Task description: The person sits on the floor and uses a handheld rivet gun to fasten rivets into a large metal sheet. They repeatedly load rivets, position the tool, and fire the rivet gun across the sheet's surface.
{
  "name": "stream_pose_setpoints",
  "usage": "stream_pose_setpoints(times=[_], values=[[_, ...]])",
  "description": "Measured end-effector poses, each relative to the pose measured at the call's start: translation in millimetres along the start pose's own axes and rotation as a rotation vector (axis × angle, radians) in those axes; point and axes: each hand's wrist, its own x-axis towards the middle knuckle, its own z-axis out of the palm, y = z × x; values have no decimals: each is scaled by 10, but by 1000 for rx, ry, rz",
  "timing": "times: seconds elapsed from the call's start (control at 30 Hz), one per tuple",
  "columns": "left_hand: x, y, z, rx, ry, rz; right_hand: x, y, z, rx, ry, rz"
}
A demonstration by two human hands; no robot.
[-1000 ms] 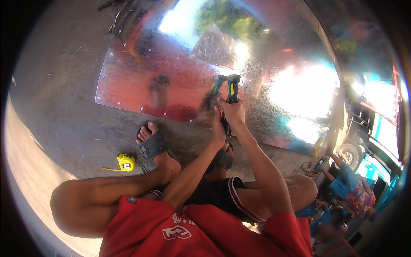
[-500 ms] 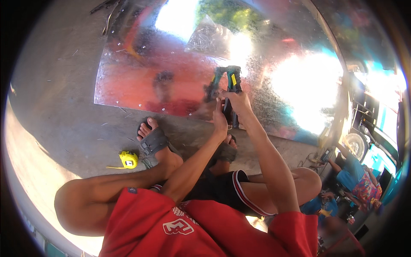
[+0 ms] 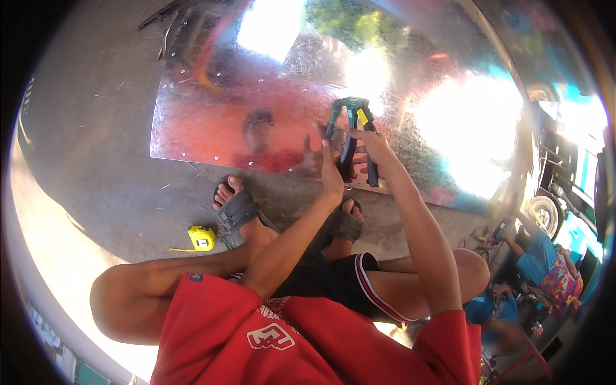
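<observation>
A hand riveter [image 3: 348,149] with a green head and black handles stands over the near edge of a shiny metal sheet [image 3: 192,138], its handles spread apart. My left hand [image 3: 332,176] is closed on the lower part of the left handle, thumb pointing up along it. With fingers around the right handle and thumb reaching toward the left one, my right hand [image 3: 378,153] grips the riveter higher up. The tool's nose and tip are hard to make out against the sheet's reflections. Small rivet heads dot the sheet's left and near margins.
A clear plastic bag of rivets [image 3: 314,58] lies on the sheet. On the concrete floor, left of my sandalled feet, sits a yellow tape measure [image 3: 203,238]. Thin rivet stems are scattered there. At the far right are other people [image 3: 542,260] and a vehicle wheel [image 3: 544,215].
The riveter's handles have moved further apart, the right one swinging rightward with my right hand. The whole view has shifted slightly.
</observation>
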Motion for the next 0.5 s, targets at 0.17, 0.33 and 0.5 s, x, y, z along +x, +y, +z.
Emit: stream_pose_setpoints(times=[0.17,0.33,0.5], values=[[101,-135,28,-338,-5,97,109,212,376,-279,63,-235],[-2,-147,89,-223,-83,197,249,306,378,-235,302,-197],[32,-42,42,-152,-25,193,196,177,259,-160,147,-240]])
